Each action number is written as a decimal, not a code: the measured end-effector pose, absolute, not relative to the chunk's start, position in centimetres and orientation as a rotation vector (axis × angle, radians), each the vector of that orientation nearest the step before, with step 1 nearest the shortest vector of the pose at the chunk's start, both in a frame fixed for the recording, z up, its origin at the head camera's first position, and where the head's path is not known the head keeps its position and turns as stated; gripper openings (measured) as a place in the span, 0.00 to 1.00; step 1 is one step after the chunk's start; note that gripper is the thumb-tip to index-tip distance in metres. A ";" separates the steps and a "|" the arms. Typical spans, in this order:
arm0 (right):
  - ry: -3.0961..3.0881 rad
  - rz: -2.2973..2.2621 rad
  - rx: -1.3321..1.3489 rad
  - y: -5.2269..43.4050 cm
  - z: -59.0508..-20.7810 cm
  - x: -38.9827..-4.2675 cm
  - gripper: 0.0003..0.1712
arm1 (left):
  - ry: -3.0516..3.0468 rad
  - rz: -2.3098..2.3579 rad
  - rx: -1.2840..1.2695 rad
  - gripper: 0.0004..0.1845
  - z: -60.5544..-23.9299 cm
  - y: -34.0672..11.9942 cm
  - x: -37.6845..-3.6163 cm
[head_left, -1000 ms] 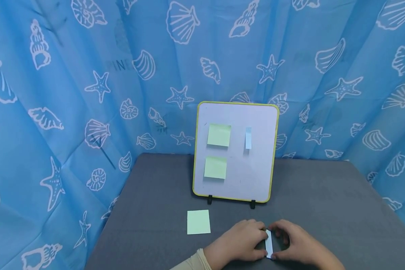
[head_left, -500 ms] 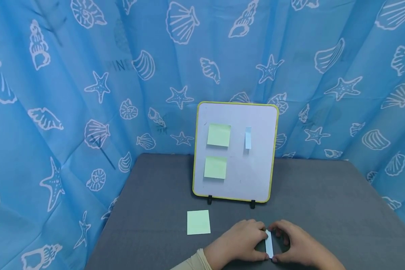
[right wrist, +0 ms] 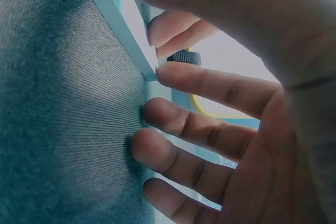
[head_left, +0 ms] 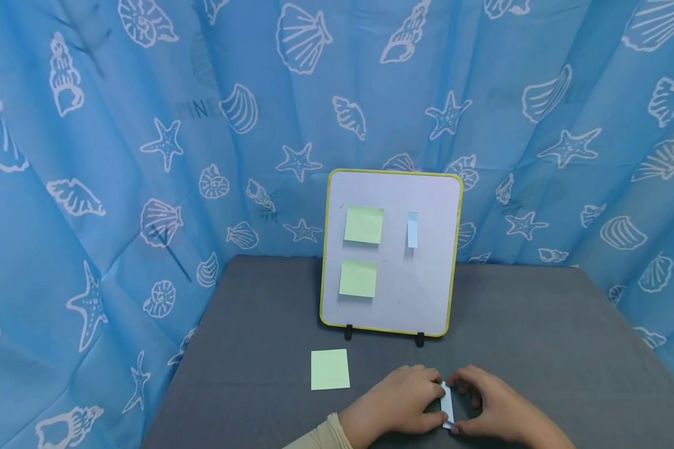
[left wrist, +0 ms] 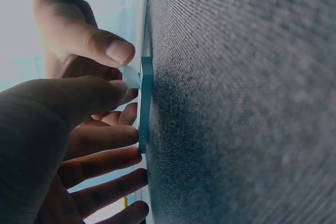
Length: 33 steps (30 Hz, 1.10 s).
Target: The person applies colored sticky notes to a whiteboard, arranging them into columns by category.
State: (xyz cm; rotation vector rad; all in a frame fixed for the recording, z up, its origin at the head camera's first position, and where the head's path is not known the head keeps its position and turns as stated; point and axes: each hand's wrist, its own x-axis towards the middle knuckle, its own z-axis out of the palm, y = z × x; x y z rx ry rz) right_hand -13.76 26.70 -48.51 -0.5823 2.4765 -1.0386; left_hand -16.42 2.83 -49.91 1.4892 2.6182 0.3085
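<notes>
A narrow pale blue pad of sticky strips (head_left: 447, 406) lies on the grey table (head_left: 539, 337) near its front edge. My left hand (head_left: 427, 399) holds its left side with curled fingers and thumb. My right hand (head_left: 467, 399) pinches it from the right, thumb at the near end. In the left wrist view the blue pad (left wrist: 145, 103) is seen edge-on, with the right thumb (left wrist: 107, 48) on a pale sheet at its top. The right wrist view shows the blue pad (right wrist: 118, 19) beyond my right fingers (right wrist: 205, 90), which rest on the table.
A whiteboard (head_left: 427, 299) with a yellow-green frame stands on feet behind the hands. It carries two green sticky notes (head_left: 364, 224) (head_left: 357, 278) and a blue strip (head_left: 412, 229). A green sticky pad (head_left: 329, 369) lies left of the hands. A blue shell-print curtain (head_left: 146, 156) surrounds the table.
</notes>
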 end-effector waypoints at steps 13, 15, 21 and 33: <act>2.469 -1.140 -0.693 26.5 -48.6 -13.7 0.11 | 2.657 0.358 1.537 0.19 -49.8 2.7 -16.2; 2.474 -1.151 -0.713 26.4 -48.6 -13.6 0.09 | 2.661 0.374 1.542 0.20 -49.8 2.7 -16.1; 2.487 -1.186 -0.758 26.4 -48.6 -13.6 0.04 | 2.649 0.385 1.519 0.19 -49.6 2.6 -16.1; 2.577 -1.207 -0.801 26.9 -48.8 -13.8 0.05 | 2.651 0.337 1.588 0.18 -48.2 2.4 -15.7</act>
